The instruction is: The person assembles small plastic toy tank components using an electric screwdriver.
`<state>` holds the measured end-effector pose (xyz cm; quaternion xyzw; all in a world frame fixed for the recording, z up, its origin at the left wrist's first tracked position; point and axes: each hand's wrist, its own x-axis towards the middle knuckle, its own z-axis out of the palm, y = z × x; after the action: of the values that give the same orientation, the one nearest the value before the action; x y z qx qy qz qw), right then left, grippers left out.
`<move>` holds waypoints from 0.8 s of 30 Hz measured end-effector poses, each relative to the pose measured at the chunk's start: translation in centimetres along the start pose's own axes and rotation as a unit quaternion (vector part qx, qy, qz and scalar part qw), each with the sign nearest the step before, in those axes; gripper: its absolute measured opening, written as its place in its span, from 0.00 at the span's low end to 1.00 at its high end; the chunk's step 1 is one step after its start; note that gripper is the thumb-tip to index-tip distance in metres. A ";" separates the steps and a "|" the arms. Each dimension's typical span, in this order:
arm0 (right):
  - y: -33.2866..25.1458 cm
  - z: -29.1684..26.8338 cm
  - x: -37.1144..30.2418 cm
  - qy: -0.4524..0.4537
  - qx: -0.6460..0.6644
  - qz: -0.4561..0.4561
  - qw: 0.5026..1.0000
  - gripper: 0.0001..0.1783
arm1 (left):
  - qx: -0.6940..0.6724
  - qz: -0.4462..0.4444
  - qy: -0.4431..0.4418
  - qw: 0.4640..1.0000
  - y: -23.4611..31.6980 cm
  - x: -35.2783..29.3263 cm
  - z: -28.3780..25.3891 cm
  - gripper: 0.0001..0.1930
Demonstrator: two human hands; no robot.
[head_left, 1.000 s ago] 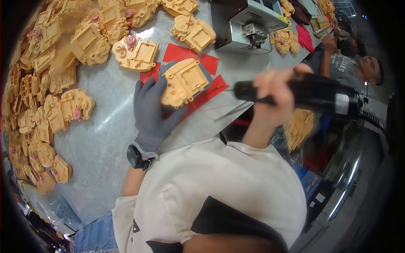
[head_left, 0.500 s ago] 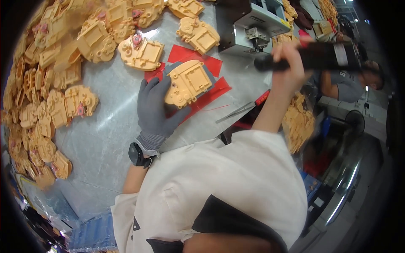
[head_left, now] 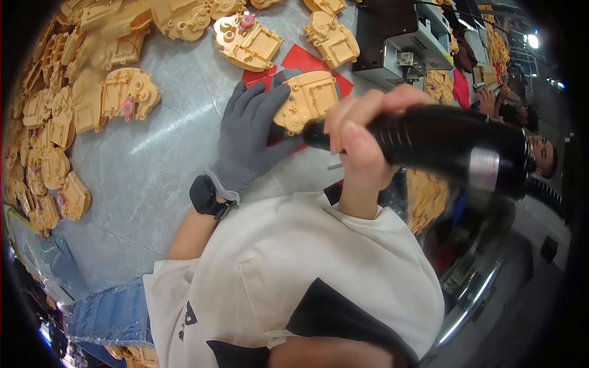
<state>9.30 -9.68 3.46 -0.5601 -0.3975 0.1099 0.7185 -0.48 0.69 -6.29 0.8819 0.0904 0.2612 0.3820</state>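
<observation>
My left hand (head_left: 248, 126), in a grey glove, grips the left edge of a yellow plastic housing (head_left: 310, 98) with its fingers round it. The housing sits on a dark grey block, most of which is hidden beneath it. My right hand (head_left: 362, 132) is closed around a black power screwdriver (head_left: 442, 144) lying nearly level. Its narrow nose is close to the lower edge of the housing; whether they touch, I cannot tell. Red sheets (head_left: 302, 59) lie under and around the block.
Another yellow housing (head_left: 248, 44) with a pink-red part lies beyond my left hand, and one more (head_left: 331, 40) to its right. Piled housings (head_left: 52, 122) fill the left side. A black-and-grey machine (head_left: 392, 49) stands at the far right. A person (head_left: 540, 153) is at the right.
My right hand has brought the power screwdriver left and down to the housing. The left hand keeps its grip. The whole view has shifted, with the table's things now further right and up.
</observation>
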 end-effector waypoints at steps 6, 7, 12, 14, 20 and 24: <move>-0.1 0.1 -0.4 0.024 0.109 0.016 0.994 0.22 | -0.007 0.003 0.009 1.000 -0.2 -0.1 -0.1 0.36; -0.1 0.1 -0.5 0.024 0.106 0.009 0.994 0.22 | -0.007 -0.001 0.010 1.000 -0.2 -0.1 -0.1 0.36; -1.0 0.1 -0.6 -0.009 0.100 -0.038 0.994 0.23 | -0.011 0.004 -0.002 1.000 -0.4 0.0 -0.2 0.40; -1.0 0.0 -0.5 -0.007 0.095 -0.031 0.995 0.23 | -0.009 0.005 0.005 1.000 -0.3 0.1 -0.3 0.38; -0.5 0.3 -0.6 0.006 0.073 0.008 0.997 0.23 | -0.015 0.011 0.017 1.000 -0.3 0.1 -0.2 0.35; -0.4 0.6 -0.6 -0.022 0.014 0.016 1.000 0.21 | -0.010 0.008 0.013 1.000 -0.1 0.1 -0.2 0.35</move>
<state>8.39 -9.73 3.59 -0.5537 -0.4023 0.1393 0.7157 -0.48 0.92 -6.26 0.8750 0.0858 0.2768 0.3879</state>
